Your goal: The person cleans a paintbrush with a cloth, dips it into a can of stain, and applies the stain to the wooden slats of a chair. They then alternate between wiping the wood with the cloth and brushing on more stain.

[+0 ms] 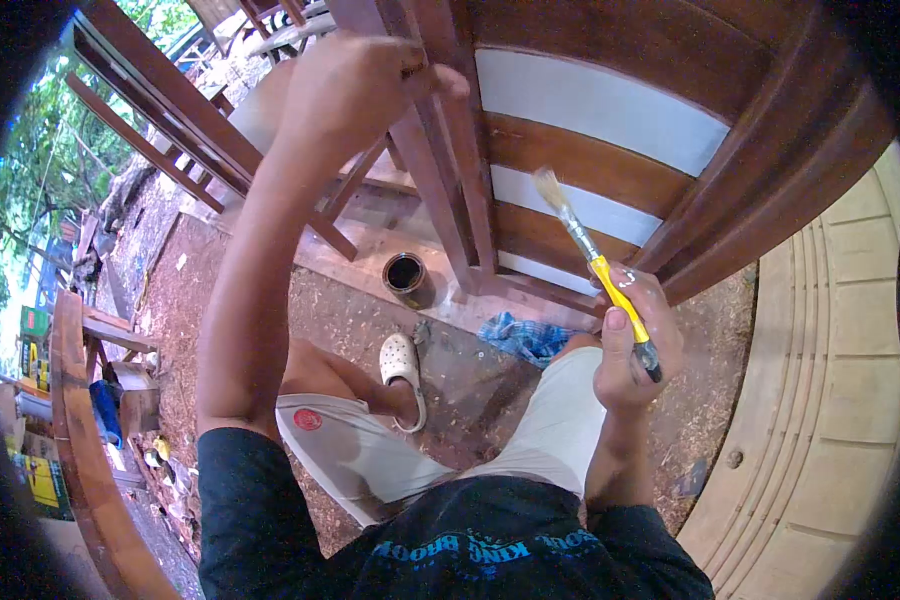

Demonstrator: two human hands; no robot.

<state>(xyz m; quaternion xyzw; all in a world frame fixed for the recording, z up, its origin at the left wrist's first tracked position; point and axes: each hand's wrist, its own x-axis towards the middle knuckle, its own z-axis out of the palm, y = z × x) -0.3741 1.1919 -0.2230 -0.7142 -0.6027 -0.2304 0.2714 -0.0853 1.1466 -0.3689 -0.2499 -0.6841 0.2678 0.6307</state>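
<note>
In my right hand (638, 335) is a paintbrush (607, 275) with a yellow handle. Its pale bristles point up toward a reddish-brown wooden slatted frame (570, 155) with white gaps between the slats. My left hand (365, 85) is raised at the frame's left upright, fingers curled closed. What they grip, if anything, is hidden by the hand. Below the frame's left upright stands an open can (405, 273) of dark liquid. Near my right knee lies a crumpled blue checked cloth (525, 337).
At right, a pale carved wooden panel (805, 380) stretches along the floor. Other dark wooden pieces (160, 95) lean at the upper left. A curved wooden piece (90, 450) stands at the left edge. My foot in a cream clog (400, 365) rests on the dirt floor.
</note>
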